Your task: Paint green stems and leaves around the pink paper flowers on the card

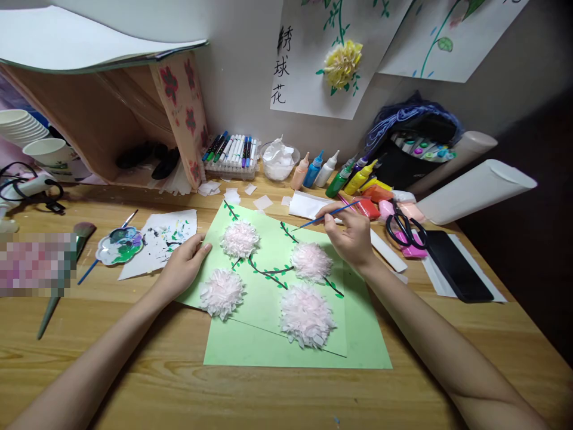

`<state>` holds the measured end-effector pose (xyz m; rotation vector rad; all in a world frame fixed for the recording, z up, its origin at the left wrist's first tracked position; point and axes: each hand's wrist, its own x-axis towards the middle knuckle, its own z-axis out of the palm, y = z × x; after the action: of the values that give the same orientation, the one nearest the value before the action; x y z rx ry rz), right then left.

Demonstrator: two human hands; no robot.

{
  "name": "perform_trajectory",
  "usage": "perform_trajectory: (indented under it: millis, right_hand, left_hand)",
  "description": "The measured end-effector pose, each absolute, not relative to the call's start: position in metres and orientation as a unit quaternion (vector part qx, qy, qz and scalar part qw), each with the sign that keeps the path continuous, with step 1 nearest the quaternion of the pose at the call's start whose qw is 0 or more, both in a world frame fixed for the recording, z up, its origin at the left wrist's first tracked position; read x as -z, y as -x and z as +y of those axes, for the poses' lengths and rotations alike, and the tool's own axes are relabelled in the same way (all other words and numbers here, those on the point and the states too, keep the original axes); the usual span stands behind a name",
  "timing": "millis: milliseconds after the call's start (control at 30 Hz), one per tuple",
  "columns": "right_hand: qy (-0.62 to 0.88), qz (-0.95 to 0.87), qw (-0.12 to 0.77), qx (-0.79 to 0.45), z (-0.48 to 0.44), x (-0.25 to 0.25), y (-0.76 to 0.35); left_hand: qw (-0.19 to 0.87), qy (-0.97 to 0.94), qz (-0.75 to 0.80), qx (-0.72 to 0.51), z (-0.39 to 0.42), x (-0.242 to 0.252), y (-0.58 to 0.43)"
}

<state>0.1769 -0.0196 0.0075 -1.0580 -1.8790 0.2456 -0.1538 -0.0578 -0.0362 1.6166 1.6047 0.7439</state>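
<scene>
A thin blue paintbrush (321,218) is pinched in my right hand (353,236). Its tip is close to a painted dark branch with green leaves (289,233) at the top of a light green sheet (268,304). My left hand (184,266) grips that sheet at its left edge, with some fingertips hidden. Several pale pink, ruffled paper flowers stand on the sheet, among them one at lower right (307,316) and one at upper left (240,239). More painted branches run between them. Another green sheet (367,352) lies underneath.
At left are a paint palette (120,245), a paint-stained paper (163,239) and a large soft brush (67,269). Paint bottles (316,170) and a marker tray (230,155) line the back. Black scissors (406,230) and a phone (459,266) lie at right.
</scene>
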Motion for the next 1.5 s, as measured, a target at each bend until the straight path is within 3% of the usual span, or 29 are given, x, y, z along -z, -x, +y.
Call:
perform_trajectory:
  millis: [133,467,700,867,1033,1500]
  right_hand:
    - [0.432,-0.759,0.476,-0.108,-0.022,-0.011,-0.176]
    - [0.415,-0.685,0.513,-0.308,-0.024,-0.019,-0.176]
    - [0.421,-0.691,0.504,-0.302,-0.027,-0.022,-0.175]
    - [0.434,-0.689,0.496,-0.302,-0.029,-0.023,-0.175]
    - [0.457,-0.693,0.477,-0.288,-0.032,-0.020,-0.174]
    - [0.494,-0.682,0.454,-0.293,-0.038,-0.024,-0.171]
  left_hand:
    - [0.373,-0.623,0.625,-0.286,-0.058,0.035,0.153]
    - [0.421,-0.594,0.618,-0.298,-0.061,0.028,0.147]
    - [0.141,-0.677,0.656,-0.301,-0.067,-0.008,0.173]
    - [-0.037,-0.505,0.821,-0.263,-0.072,-0.034,0.254]
    - [0.069,-0.435,0.884,-0.158,-0.076,-0.025,0.298]
    - [0.151,-0.423,0.864,-0.228,-0.074,-0.010,0.295]
